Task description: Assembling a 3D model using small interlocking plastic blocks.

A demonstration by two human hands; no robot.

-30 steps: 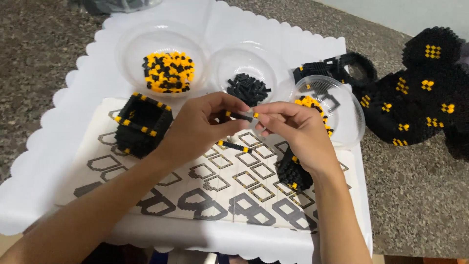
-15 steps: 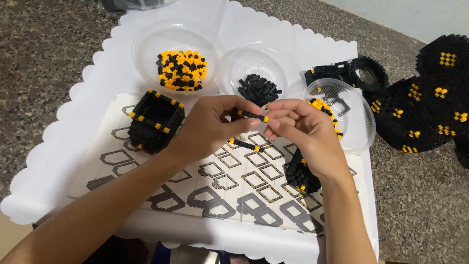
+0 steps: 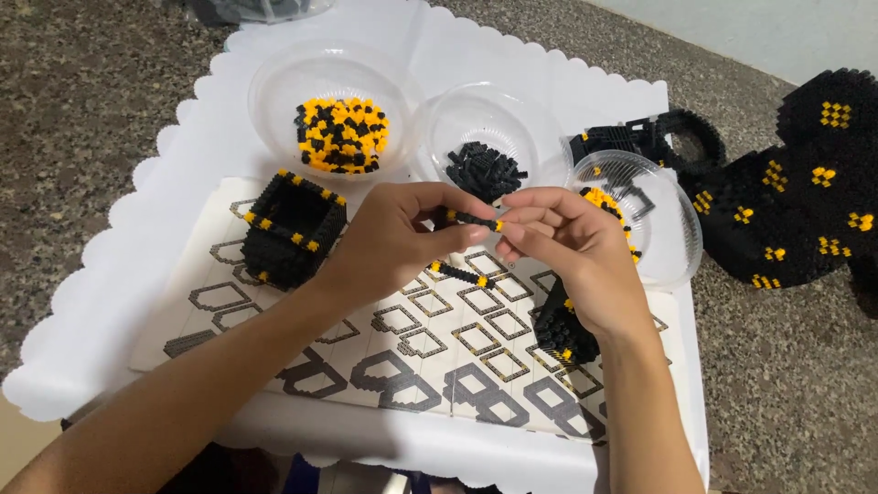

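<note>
My left hand (image 3: 389, 240) and my right hand (image 3: 572, 252) meet above a printed instruction sheet (image 3: 393, 357). Between their fingertips they pinch a thin strip of black bricks with yellow ends (image 3: 474, 219). A second such strip (image 3: 460, 273) lies on the sheet just below. Left of my left hand stands a hollow black square block with yellow corners (image 3: 293, 227). A small black brick piece (image 3: 562, 331) sits on the sheet under my right wrist.
On the white scalloped tray (image 3: 137, 238) stand three clear bowls: one with yellow and black bricks (image 3: 340, 135), one with black bricks (image 3: 485, 169), one at the right (image 3: 663, 233). A large black built model with yellow dots (image 3: 796, 220) lies on the speckled floor at right.
The camera view has shifted slightly. Both hands stay together on the thin strip, with little movement of the fingers.
</note>
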